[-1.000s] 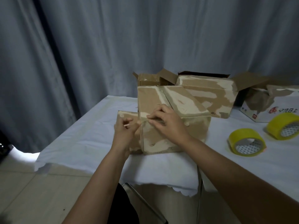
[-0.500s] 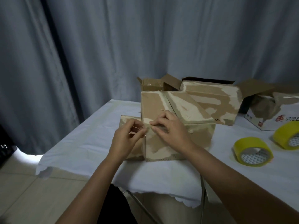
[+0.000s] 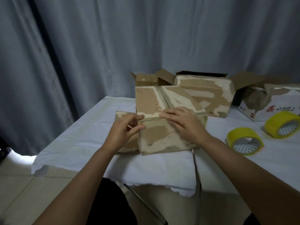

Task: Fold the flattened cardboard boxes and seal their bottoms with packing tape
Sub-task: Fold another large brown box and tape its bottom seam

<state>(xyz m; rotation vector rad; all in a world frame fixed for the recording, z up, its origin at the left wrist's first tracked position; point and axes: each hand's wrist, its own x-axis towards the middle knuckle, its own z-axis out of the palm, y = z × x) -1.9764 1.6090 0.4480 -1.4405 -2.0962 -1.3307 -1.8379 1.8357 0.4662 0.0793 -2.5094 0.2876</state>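
A worn brown cardboard box [image 3: 162,137] with torn pale patches stands near the table's front edge, its top flaps folded down. A side flap [image 3: 121,116] sticks out to its left. My left hand [image 3: 125,132] is at the box's front left corner, thumb and forefinger pinching the edge there. My right hand [image 3: 181,124] lies across the top front edge, its fingers straight and pressing down. A yellow roll of packing tape [image 3: 245,141] lies to the right of the box, and a second roll [image 3: 282,126] lies farther right.
Behind stand a larger open torn box [image 3: 209,95], a small brown box [image 3: 146,79] and a white printed box [image 3: 267,109]. A white cloth covers the table [image 3: 78,137], whose front edge is close to me. Grey curtains hang behind and to the left.
My right hand has slid a little to the right along the box's top front edge. My left hand's fingers have stayed at the left corner. The view has shifted slightly.
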